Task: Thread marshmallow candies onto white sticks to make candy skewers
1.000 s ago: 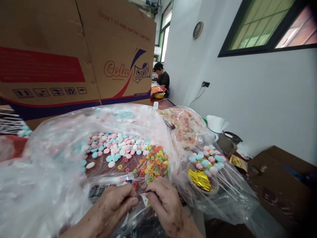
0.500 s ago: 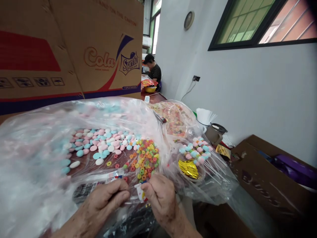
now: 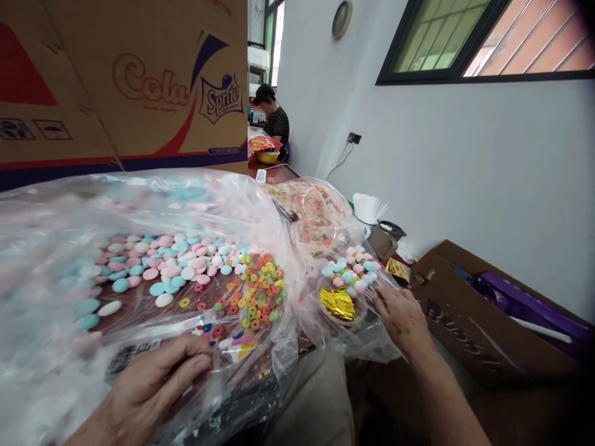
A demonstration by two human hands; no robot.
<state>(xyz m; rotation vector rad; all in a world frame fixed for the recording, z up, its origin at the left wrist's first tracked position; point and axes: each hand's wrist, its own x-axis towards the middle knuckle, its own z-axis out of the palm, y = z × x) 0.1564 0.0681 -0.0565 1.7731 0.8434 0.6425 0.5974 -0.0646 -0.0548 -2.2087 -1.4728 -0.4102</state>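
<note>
Splitting: right hand (image 3: pixel 400 317) has left the packet (image 3: pixel 232 348), now open at the sticks (image 3: pixel 372 288).
Left hand (image 3: pixel 153 381): still pinching packet, below rings (image 3: pixel 258 294).

Left hand (image 3: pixel 155 381) low at the near edge, back of the hand up, wrist and forearm entering from the bottom left corner. Fingers curled inward, thumb (image 3: pixel 193 367) stretched forward along the index finger — a pinching pose, tips pressed close together. Right hand (image 3: pixel 400 317) well apart from it, out to the right and farther forward, back of the hand toward the camera. Its forearm runs up from the bottom right edge, bare, angled inward toward the hand. Fingers bent and pointed left, tips hidden from view — whether they close on anything cannot be told. Both wrists roughly straight; the arms spread wide.
</note>
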